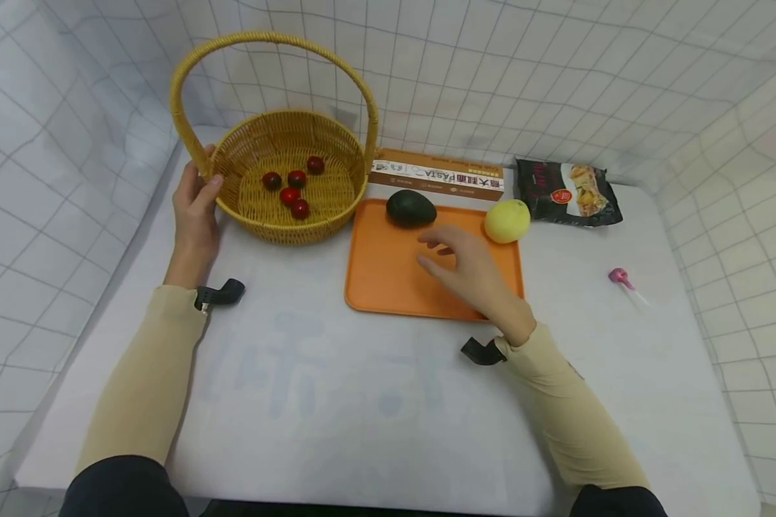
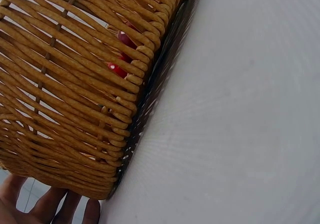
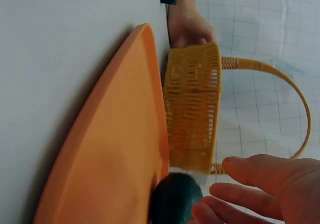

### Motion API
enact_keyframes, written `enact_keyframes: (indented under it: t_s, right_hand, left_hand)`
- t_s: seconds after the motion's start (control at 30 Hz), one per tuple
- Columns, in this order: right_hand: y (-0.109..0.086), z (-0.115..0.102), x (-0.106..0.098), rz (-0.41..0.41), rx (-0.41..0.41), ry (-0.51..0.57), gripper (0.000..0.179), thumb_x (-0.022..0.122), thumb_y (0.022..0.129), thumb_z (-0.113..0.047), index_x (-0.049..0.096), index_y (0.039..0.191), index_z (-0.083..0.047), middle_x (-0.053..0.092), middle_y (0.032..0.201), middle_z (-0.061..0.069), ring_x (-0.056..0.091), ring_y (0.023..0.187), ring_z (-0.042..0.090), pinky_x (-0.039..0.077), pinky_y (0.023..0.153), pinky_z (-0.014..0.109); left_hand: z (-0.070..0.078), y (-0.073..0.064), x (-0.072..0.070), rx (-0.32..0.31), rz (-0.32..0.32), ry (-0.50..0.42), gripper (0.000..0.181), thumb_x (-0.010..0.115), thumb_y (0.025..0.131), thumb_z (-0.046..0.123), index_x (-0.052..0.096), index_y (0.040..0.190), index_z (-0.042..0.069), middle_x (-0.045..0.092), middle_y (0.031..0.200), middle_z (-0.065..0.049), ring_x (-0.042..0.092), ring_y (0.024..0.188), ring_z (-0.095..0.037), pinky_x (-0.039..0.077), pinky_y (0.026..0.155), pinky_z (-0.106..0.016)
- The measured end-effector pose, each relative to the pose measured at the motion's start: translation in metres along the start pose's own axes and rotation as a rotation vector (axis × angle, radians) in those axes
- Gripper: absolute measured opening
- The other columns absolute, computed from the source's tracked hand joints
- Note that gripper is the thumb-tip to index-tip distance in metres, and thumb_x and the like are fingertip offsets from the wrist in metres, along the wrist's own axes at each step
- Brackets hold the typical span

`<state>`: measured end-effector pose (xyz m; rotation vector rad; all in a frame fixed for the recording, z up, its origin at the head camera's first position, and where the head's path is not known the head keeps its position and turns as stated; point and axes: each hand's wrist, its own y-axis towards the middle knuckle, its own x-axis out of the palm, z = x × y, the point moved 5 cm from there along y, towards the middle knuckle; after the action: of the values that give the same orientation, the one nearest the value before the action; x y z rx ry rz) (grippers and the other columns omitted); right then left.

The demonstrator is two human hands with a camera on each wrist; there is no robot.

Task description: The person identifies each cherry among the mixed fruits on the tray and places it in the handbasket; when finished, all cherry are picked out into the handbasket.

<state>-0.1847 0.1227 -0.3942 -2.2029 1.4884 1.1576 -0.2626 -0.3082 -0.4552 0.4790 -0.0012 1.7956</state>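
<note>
My left hand (image 1: 195, 212) holds the left side of a yellow wicker basket (image 1: 323, 226), with the thumb at its rim by the foot of the handle. In the left wrist view, fingers (image 2: 47, 204) lie against the woven wall. Several small, glossy dark-red fruits (image 1: 290, 196) lie inside the basket. Over the orange tray (image 1: 388, 280) hovers my right hand (image 1: 472, 273), its fingers loosely bent with nothing between them. Nearest to that hand is a dark green avocado (image 1: 411, 208), at the tray's back edge. A yellow-green round fruit (image 1: 507, 221) sits at the tray's back right corner.
Behind the tray lies a long brown and white pasta box (image 1: 436, 174). A black snack bag (image 1: 565, 194) is to its right, and a pink lollipop (image 1: 619, 277) lies farther right. White gridded sheeting (image 1: 465, 79) rises around the white table (image 1: 336, 431).
</note>
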Motion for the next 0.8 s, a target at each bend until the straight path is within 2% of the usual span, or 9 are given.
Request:
enact_keyframes:
  t_s: [0.17, 0.37, 0.47, 0.67, 0.8]
  right_hand:
    - [-0.02, 0.016, -0.016, 0.037, 0.003, -0.014, 0.03, 0.079, 0.095, -0.009, 0.072, 0.122, 0.0, 0.073, 0.12, 0.017, 0.07, 0.11, 0.031, 0.058, 0.094, 0.05]
    - [-0.036, 0.036, -0.037, 0.079, 0.064, -0.028, 0.032, 0.08, 0.095, -0.011, 0.073, 0.125, -0.003, 0.075, 0.119, 0.016, 0.074, 0.101, 0.033, 0.06, 0.089, 0.052]
    - [-0.039, 0.046, -0.046, 0.091, 0.091, -0.023, 0.032, 0.08, 0.094, -0.01, 0.074, 0.125, -0.003, 0.075, 0.121, 0.016, 0.074, 0.104, 0.035, 0.059, 0.091, 0.053]
    - [-0.044, 0.063, -0.059, 0.084, 0.158, -0.096, 0.031, 0.08, 0.094, -0.009, 0.074, 0.123, -0.002, 0.075, 0.118, 0.018, 0.072, 0.109, 0.035, 0.058, 0.093, 0.055]
    - [-0.046, 0.07, -0.059, 0.047, 0.225, -0.093, 0.031, 0.08, 0.094, -0.011, 0.074, 0.122, 0.0, 0.075, 0.118, 0.019, 0.071, 0.108, 0.036, 0.058, 0.092, 0.055]
  left_hand:
    - [0.0, -0.001, -0.001, 0.002, -0.017, 0.017, 0.053, 0.067, 0.098, 0.02, 0.059, 0.149, 0.014, 0.057, 0.15, -0.012, 0.047, 0.14, -0.027, 0.031, 0.116, -0.029]
    - [0.0, 0.0, 0.0, 0.002, -0.018, 0.019, 0.054, 0.067, 0.097, 0.021, 0.058, 0.15, 0.014, 0.056, 0.151, -0.012, 0.046, 0.141, -0.028, 0.031, 0.116, -0.029]
    - [0.0, -0.001, 0.0, -0.002, -0.011, 0.019, 0.054, 0.067, 0.097, 0.021, 0.059, 0.15, 0.015, 0.055, 0.152, -0.011, 0.046, 0.142, -0.027, 0.031, 0.117, -0.028]
    - [0.0, -0.003, -0.001, -0.001, -0.022, 0.037, 0.054, 0.066, 0.098, 0.02, 0.057, 0.152, 0.015, 0.054, 0.154, -0.011, 0.045, 0.143, -0.027, 0.029, 0.119, -0.028]
    - [0.0, -0.002, -0.001, 0.003, -0.028, 0.039, 0.054, 0.066, 0.098, 0.021, 0.057, 0.151, 0.015, 0.055, 0.153, -0.012, 0.045, 0.143, -0.027, 0.029, 0.119, -0.028]
